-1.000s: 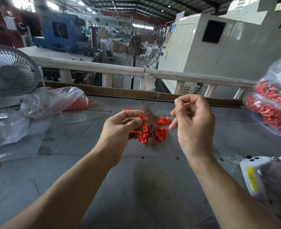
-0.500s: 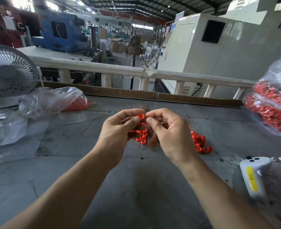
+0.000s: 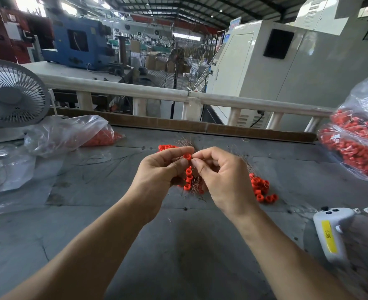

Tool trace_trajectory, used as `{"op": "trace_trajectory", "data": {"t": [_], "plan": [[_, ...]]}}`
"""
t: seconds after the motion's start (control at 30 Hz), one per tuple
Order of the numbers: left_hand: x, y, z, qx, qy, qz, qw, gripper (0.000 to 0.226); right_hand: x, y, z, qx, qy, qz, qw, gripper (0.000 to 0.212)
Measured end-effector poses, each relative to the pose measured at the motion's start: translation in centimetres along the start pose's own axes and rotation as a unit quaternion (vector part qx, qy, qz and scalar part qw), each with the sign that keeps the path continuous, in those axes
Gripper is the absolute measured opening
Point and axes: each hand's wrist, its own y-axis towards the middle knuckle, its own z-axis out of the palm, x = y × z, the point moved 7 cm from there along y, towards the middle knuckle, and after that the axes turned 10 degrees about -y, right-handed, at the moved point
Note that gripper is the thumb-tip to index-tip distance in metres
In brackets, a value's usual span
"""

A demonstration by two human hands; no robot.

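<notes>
The wire bundle sits mid-table. Left of it there's a bag, with a fan further left. Right of it are loose rings, then a controller and another bag. A railing runs behind it.

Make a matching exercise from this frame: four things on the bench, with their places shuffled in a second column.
Things
1. desk fan
2. red ring
3. white controller
4. full bag of red parts

Places
A. near right of the table
B. pinched where the fingertips of the left hand and right hand meet
C. far left
D. far right edge

Pairs: 1-C, 2-B, 3-A, 4-D
</notes>
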Motion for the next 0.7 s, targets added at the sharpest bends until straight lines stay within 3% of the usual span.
{"op": "trace_trajectory", "data": {"t": [0.7], "plan": [[-0.7, 0.0, -0.4, -0.034, 0.056, 0.048, 0.997, 0.02, 1.1, -0.2, -0.6, -0.012, -0.107, -0.027, 0.994, 0.003]]}}
